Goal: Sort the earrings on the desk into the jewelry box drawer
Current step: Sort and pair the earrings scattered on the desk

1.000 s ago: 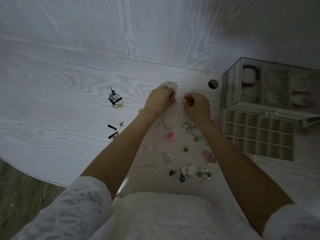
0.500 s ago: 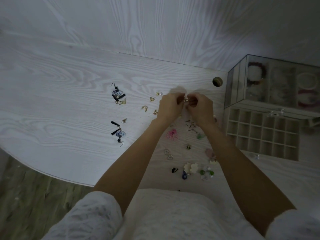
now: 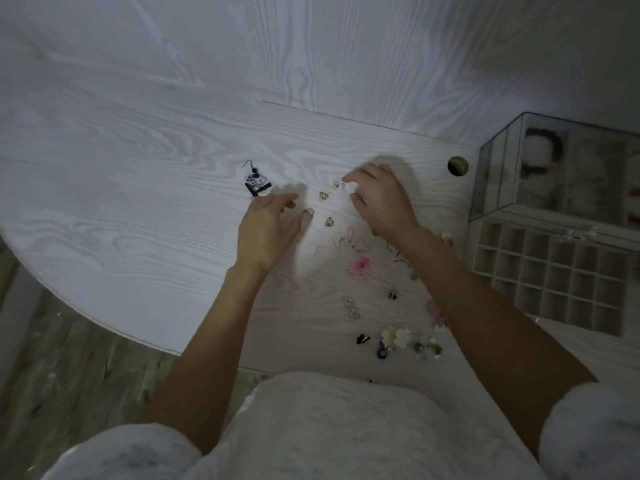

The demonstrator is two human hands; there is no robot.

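Left hand (image 3: 266, 233) hovered spread over the desk (image 3: 138, 202); right hand (image 3: 382, 199) seemingly pinched a pearl earring (image 3: 341, 185), likely pairing it. Divided drawer (image 3: 550, 275) sat open at right, awaiting earrings.

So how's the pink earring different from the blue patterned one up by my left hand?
The pink earring is bright pink and lies in the cluster near the right arm; the blue patterned earring is dark blue on white, with a hook showing, and lies apart beyond the left hand. Both lie loose on the desk.
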